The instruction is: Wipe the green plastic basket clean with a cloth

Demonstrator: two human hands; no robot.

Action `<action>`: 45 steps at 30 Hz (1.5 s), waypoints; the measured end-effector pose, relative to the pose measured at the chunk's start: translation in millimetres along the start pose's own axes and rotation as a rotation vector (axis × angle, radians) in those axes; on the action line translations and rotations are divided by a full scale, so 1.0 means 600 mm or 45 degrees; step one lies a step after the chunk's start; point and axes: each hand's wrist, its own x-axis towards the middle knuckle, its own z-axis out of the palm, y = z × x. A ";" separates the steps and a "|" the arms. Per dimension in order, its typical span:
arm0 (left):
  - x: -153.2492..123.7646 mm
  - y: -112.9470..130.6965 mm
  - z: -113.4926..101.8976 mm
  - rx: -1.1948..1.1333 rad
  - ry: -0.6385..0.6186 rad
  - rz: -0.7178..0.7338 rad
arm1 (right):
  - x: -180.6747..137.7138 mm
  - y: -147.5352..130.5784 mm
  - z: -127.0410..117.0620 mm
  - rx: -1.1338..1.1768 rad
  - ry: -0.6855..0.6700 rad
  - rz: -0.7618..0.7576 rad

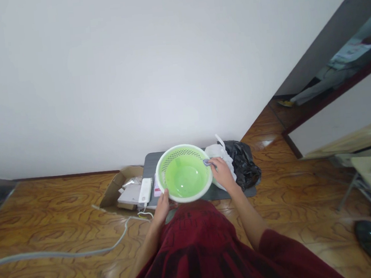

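Observation:
A round plastic basket (184,178) with a white rim, a light green inside and small holes high on its wall stands out in front of my body. My left hand (161,207) grips its near left rim, the thumb lying over the edge. At the right rim, my right hand (221,170) pinches a small purple cloth (207,162) against the inner wall. The fingers partly hide this cloth, so its full shape does not show. Beneath the basket is a dark grey board-like surface (150,160), mostly covered by the things on it.
Right of the basket sit a white plastic bag (227,156) and a black plastic bag (245,164). On the left are a white power strip (145,191), its cable (117,244) and an open cardboard box (112,192). A white wall (153,72) rises behind. A person's leg (312,92) shows far right.

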 end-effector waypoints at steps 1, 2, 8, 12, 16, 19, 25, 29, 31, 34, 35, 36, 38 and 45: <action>0.002 -0.001 0.000 -0.009 0.003 0.001 | -0.014 -0.004 -0.002 0.001 0.006 0.015; 0.004 -0.003 -0.001 -0.017 0.003 0.007 | -0.029 -0.008 -0.003 0.006 0.012 0.029; 0.006 -0.005 -0.003 -0.007 -0.004 0.017 | -0.100 -0.035 -0.001 0.025 -0.021 0.060; 0.004 -0.002 -0.004 0.012 -0.003 0.001 | -0.098 -0.044 -0.001 -0.019 -0.060 0.022; -0.002 0.002 -0.003 0.000 -0.051 -0.029 | -0.060 -0.029 -0.003 -0.063 -0.051 -0.013; -0.008 0.005 0.000 -0.035 -0.063 -0.009 | -0.029 -0.013 -0.001 -0.076 -0.020 -0.013; -0.010 0.006 0.002 -0.071 -0.071 -0.017 | -0.025 -0.023 0.008 -0.111 0.022 0.010; -0.010 0.007 0.001 -0.087 -0.084 -0.018 | -0.059 -0.053 0.012 -0.137 -0.011 0.074; -0.012 0.008 0.001 -0.071 -0.074 -0.018 | -0.076 -0.064 0.012 -0.114 -0.060 0.097; -0.016 0.010 0.003 -0.035 -0.059 -0.010 | -0.091 -0.069 0.008 -0.067 -0.142 0.091; -0.017 0.011 0.004 -0.024 -0.057 -0.007 | -0.092 -0.068 0.006 -0.054 -0.158 0.084; -0.019 0.012 0.005 -0.015 -0.053 -0.005 | -0.093 -0.066 0.004 -0.044 -0.166 0.077; -0.021 0.013 0.007 -0.005 -0.043 -0.008 | -0.089 -0.060 0.001 -0.037 -0.153 0.068; -0.026 0.020 0.012 -0.004 -0.007 -0.015 | -0.049 -0.034 -0.004 -0.110 -0.054 0.053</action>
